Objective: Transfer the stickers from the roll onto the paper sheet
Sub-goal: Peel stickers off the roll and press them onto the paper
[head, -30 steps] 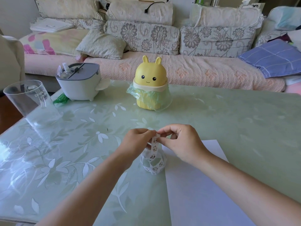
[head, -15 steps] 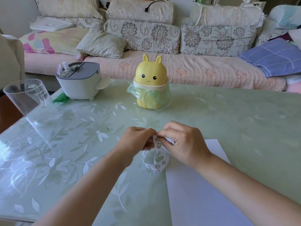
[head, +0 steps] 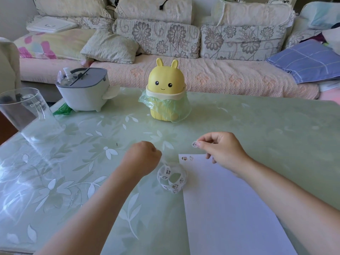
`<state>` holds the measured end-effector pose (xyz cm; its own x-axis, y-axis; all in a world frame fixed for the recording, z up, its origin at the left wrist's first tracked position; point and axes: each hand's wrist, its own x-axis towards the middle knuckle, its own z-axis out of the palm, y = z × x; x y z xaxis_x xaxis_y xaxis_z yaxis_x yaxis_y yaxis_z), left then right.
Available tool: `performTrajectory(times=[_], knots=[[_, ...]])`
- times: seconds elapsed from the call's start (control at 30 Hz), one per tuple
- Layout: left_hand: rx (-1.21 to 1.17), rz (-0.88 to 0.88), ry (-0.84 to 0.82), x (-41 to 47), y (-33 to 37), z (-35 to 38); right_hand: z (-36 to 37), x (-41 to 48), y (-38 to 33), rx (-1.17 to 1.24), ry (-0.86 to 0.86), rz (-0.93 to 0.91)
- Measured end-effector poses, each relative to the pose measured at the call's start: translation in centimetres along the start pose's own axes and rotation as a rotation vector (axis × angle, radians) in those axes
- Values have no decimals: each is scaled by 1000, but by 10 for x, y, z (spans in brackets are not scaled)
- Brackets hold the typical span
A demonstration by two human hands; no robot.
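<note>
Glossy glass-like table (head: 257, 126), matt paper sheet (head: 230, 208), smooth yellow plastic bin (head: 165, 78).

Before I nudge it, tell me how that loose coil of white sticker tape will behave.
Probably light and floppy: the loose white sticker-tape coil looks thin and uneven. It would likely squash or slide rather than roll.

Left hand (head: 142, 156) curled into a fist, right hand (head: 222, 150) pinching a sticker (head: 194, 144)
</note>
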<state>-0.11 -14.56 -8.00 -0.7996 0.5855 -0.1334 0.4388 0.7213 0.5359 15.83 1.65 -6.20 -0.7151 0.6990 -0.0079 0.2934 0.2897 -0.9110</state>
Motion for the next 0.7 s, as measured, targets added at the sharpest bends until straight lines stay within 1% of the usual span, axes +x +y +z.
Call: performTrajectory(times=[0.07,0.17,0.23,0.27,0.3,0.33,0.4,0.47,0.57,0.63,0.7], knots=[[132,20,34,1,1,3,-9,3,10,-3,-1,81],[173,103,162,-1,8,6,-12,7,19,-37,-30,153],[120,266,237,-2,15,8,-10,10,23,-61,-43,187],[79,378,232,-3,19,8,-8,12,25,-68,-50,203],[35,485,188,-4,24,9,-6,14,27,-70,-58,218],[-6,557,109,-7,29,10,-5,15,28,-67,-64,233],[-37,616,-62,-11,35,19,-3,18,31,-58,-65,259],[25,625,-166,-12,34,30,-2,20,34,-58,-56,278],[164,585,-227,-12,31,42,-2,24,35,-88,-36,282],[252,603,-213,-13,30,45,-3,26,36,-108,-37,281],[276,633,-191,-14,28,49,-4,29,38,-127,-46,279]])
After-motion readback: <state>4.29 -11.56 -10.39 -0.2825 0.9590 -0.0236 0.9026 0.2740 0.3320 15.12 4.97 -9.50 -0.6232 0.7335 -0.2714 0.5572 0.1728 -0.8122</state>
